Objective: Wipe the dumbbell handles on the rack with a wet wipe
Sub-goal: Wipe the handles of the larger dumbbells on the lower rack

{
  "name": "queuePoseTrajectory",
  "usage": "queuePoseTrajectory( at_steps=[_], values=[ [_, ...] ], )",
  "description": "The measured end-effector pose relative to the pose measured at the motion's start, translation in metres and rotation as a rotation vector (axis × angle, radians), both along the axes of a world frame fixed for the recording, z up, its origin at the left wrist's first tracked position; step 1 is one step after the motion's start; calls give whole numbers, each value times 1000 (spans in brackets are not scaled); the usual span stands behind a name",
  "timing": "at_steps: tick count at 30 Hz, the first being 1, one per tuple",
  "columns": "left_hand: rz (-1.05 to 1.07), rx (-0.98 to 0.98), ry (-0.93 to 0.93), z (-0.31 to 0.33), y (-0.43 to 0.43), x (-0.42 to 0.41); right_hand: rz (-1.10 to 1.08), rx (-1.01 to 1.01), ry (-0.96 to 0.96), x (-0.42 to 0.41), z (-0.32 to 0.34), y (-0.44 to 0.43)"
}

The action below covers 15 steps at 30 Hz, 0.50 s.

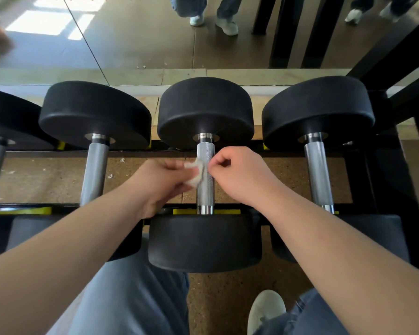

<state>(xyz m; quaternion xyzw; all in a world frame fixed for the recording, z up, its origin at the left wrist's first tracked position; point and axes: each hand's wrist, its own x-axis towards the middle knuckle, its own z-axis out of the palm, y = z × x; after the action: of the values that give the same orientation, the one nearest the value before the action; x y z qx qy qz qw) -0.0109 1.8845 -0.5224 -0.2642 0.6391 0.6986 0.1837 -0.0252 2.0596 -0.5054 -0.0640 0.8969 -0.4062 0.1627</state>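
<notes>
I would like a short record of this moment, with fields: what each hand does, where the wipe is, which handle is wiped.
left hand: holds the wet wipe
wipe position: on the left side of the middle handle
right hand: fingers curled beside that handle; hold on wipe unclear
left neighbour handle, right neighbour handle: no hand on them
rack: dumbbells in a row

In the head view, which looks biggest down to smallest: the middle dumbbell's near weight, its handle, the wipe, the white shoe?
1. near weight
2. handle and white shoe look alike; the shoe is nearer the camera and partly cropped, so unranked
3. wipe
</notes>
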Motion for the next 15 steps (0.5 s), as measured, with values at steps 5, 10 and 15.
queuePoseTrajectory(
  at_steps=[5,10,15],
  values=[
    [150,41,179,2,14,-32,-34,-12,19,0,-2,-1],
    [-563,-546,76,13,-8,6,-56,-4,9,-3,-2,-2],
    [-513,-401,-38,13,-7,8,-45,5,5,-3,0,-2]
  ],
)
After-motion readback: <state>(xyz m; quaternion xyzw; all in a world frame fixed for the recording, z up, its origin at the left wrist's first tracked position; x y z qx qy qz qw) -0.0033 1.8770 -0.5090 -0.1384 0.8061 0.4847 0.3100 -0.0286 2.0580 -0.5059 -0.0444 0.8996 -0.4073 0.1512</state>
